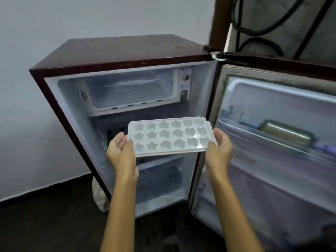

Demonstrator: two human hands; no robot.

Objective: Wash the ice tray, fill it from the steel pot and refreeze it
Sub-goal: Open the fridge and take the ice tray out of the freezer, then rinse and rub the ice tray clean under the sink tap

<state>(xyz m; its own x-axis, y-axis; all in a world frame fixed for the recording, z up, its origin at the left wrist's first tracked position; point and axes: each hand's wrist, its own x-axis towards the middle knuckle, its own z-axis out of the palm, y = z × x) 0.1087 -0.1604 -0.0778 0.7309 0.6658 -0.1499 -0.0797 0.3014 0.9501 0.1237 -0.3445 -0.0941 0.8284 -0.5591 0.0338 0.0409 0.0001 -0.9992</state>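
Both hands on the tray [170, 136]: left hand [121, 150] grips its left end, thumb on the rim, fingers underneath; right hand [219, 146] grips the right end the same way. Tray held roughly level, slightly tilted, in front of the open fridge [116, 51], just below the freezer box [131, 91]. Cells are star, flower and heart shapes; contents hard to tell. Door [272, 124] swung right, a bottle [287, 132] lying in its shelf. Dark floor [45, 215].

freezer compartment [131, 90] open at front, fridge door [272, 135] swung wide right, wall [27, 106] near left
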